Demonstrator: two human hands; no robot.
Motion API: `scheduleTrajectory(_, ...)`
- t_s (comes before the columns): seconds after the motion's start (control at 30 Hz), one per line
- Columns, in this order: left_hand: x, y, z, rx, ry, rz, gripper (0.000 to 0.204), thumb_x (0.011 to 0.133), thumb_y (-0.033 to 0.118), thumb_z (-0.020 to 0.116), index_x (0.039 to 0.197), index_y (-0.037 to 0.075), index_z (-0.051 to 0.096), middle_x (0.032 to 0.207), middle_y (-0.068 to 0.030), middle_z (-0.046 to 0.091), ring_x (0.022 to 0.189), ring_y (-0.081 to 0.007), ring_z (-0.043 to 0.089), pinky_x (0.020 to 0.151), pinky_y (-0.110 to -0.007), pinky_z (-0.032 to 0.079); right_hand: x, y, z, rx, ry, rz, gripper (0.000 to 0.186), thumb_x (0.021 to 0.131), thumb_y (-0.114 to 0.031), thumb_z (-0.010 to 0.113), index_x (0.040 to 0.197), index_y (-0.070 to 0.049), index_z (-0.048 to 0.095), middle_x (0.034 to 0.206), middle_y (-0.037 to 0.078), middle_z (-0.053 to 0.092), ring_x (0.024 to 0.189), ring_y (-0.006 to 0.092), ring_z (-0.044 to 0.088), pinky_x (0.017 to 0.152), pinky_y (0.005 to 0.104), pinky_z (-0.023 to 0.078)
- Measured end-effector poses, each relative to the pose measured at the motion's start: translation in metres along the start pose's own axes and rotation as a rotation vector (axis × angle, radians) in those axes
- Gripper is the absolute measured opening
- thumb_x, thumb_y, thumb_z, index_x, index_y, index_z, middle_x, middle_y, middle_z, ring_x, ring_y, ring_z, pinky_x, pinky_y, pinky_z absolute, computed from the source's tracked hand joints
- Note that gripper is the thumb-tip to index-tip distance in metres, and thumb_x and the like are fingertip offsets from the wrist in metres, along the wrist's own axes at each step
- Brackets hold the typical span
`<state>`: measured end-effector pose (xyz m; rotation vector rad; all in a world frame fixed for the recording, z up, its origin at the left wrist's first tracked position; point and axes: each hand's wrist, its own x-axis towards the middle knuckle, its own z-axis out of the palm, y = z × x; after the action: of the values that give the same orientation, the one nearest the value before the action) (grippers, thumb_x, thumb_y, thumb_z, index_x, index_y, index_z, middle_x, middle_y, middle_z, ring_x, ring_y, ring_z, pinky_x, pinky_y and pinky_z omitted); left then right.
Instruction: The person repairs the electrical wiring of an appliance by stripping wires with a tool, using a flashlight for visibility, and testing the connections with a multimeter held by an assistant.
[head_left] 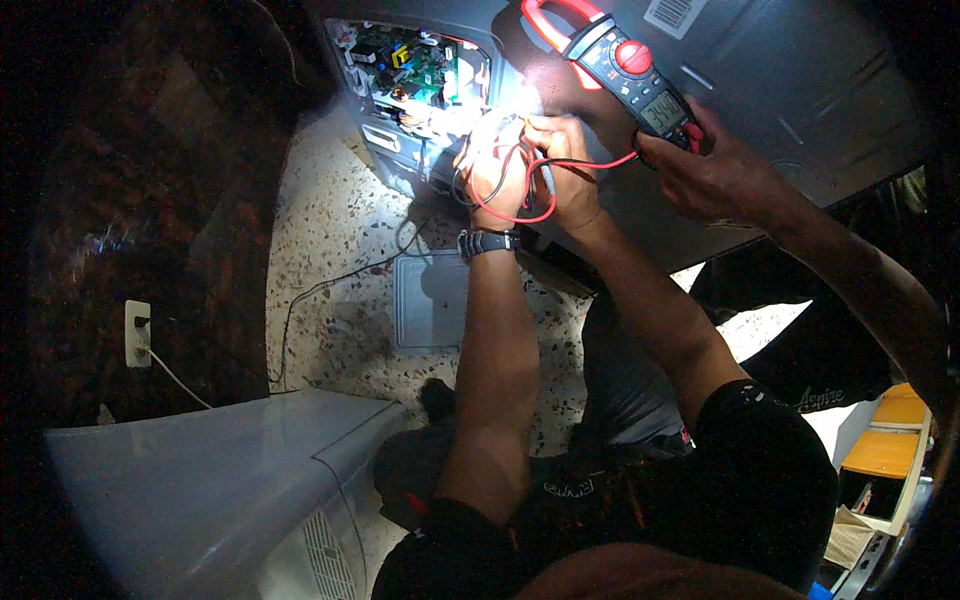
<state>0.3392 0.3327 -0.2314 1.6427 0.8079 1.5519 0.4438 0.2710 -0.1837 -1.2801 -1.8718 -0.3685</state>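
Bright light washes out the fingers of my left hand (493, 180), which are closed at the lower edge of an opening in a dark grey appliance panel (620, 190). Beside it, my right hand (568, 165) is pinched around what looks like a test probe, its tip lost in glare. Red and black test leads (545, 212) loop around both hands and run to a red and grey clamp meter (632, 75). Another person's hand (715, 175) holds that meter at the right. Inside the opening sits a green circuit board (432, 70) with wires below it.
A grey rectangular cover (428, 305) lies on the speckled floor (330, 250) near a thin dark cable. At lower left stands a pale appliance (220, 480). A wall outlet (138, 333) with plugs is on the dark wall. Wooden drawers (885, 452) stand at lower right.
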Motion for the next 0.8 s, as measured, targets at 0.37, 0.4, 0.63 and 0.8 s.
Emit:
scheduleTrajectory(0.37, 0.007, -0.001, 0.001, 0.143, -0.108, 0.167, 0.025, 0.087, 0.012, 0.064, 0.11, 0.005, 0.073, 0.105, -0.017, 0.071, 0.093, -0.0348, 0.068, 0.082, -0.043, 0.055, 0.001, 0.006, 0.004, 0.307, 0.147, 0.243, 0.021, 0.088, -0.016, 0.065, 0.104, -0.002, 0.064, 0.098, 0.017, 0.063, 0.09, 0.0331, 0.061, 0.081, 0.0449, 0.049)
scheduleTrajectory(0.4, 0.009, -0.002, 0.002, 0.216, -0.115, 0.187, 0.025, 0.087, 0.012, 0.064, 0.11, 0.005, 0.072, 0.105, -0.017, 0.071, 0.093, -0.0346, 0.068, 0.082, -0.043, 0.055, 0.004, 0.01, 0.003, 0.255, 0.134, 0.202, 0.021, 0.087, -0.016, 0.065, 0.104, -0.002, 0.064, 0.098, 0.018, 0.063, 0.09, 0.0337, 0.061, 0.081, 0.0455, 0.049)
scheduleTrajectory(0.63, 0.011, -0.014, -0.001, 0.296, -0.115, 0.251, 0.025, 0.091, 0.015, 0.064, 0.111, 0.0, 0.07, 0.097, -0.0157, 0.072, 0.088, -0.0297, 0.07, 0.08, -0.04, 0.056, 0.002, -0.01, -0.003, -0.173, 0.24, -0.044, 0.039, 0.079, -0.003, 0.077, 0.112, -0.003, 0.056, 0.109, 0.019, 0.062, 0.096, 0.036, 0.064, 0.078, 0.0425, 0.053)
scheduleTrajectory(0.8, 0.01, -0.031, -0.01, 0.367, -0.113, 0.258, 0.029, 0.086, 0.011, 0.064, 0.112, 0.0, 0.07, 0.09, -0.016, 0.071, 0.078, -0.0278, 0.068, 0.071, -0.04, 0.055, 0.004, -0.026, 0.002, -0.209, 0.196, 0.096, 0.033, 0.083, -0.009, 0.075, 0.111, -0.002, 0.06, 0.107, 0.018, 0.061, 0.094, 0.0348, 0.065, 0.074, 0.0418, 0.055)
